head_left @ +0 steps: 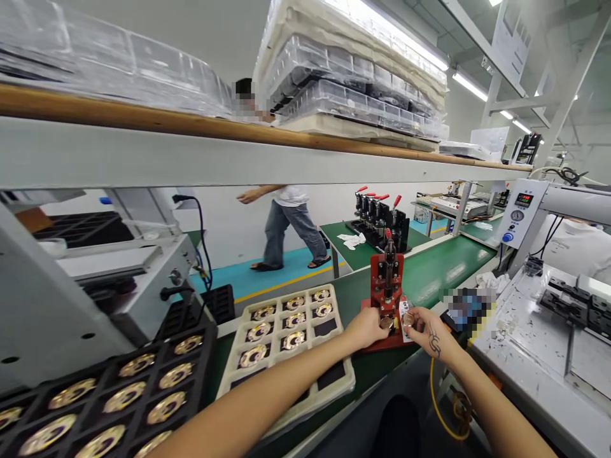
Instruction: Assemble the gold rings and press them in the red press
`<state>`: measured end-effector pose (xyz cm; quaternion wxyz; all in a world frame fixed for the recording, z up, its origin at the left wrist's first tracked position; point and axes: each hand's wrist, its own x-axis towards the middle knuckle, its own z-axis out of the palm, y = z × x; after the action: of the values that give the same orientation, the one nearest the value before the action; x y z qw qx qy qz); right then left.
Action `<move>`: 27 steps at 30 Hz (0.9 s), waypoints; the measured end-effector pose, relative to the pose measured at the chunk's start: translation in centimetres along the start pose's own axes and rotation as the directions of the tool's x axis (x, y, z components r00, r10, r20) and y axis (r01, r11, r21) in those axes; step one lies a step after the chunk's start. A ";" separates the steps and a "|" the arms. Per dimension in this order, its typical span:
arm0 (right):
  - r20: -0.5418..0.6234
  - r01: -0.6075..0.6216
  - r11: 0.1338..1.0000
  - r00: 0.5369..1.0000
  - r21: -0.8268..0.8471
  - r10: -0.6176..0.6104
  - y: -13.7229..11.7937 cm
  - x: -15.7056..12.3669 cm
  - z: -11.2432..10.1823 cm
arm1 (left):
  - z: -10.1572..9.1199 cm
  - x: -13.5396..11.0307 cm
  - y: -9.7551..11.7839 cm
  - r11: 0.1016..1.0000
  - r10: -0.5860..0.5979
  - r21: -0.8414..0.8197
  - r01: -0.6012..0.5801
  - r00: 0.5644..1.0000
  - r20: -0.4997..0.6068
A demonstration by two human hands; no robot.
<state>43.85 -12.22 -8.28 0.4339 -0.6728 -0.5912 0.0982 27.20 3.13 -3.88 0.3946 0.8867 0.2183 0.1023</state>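
A red toggle press (387, 273) with a dark upright lever stands on the green bench. At its base my left hand (370, 327) has its fingers closed at the edge of a round metal part (386, 323). Just to the right, my right hand (427, 329) pinches a second round metal part (408, 319) between thumb and fingers, in front of a white label on the press. A cream tray (346, 375) of shiny gold ring-shaped parts lies left of the press; several of its pockets hold only dark pads. My left forearm passes over this tray and hides part of it.
A black tray (210, 356) of gold rings lies at lower left. A phone (465, 312) and a white machine table (525, 337) are on the right. More black presses (382, 219) stand behind. An overhead shelf (238, 152) carries stacked trays. A person (293, 216) walks beyond the bench.
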 end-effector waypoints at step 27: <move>-0.192 0.086 0.977 0.980 0.195 -0.048 -9.5 15.9 -7.6 | -9.1 -18.2 5.2 0.672 -0.209 -0.741 0.009 0.962 -0.178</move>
<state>46.48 -2.46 9.05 0.5566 -0.6110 -0.5573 0.0798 9.45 -2.54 5.90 0.6914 0.6191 0.2594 0.2671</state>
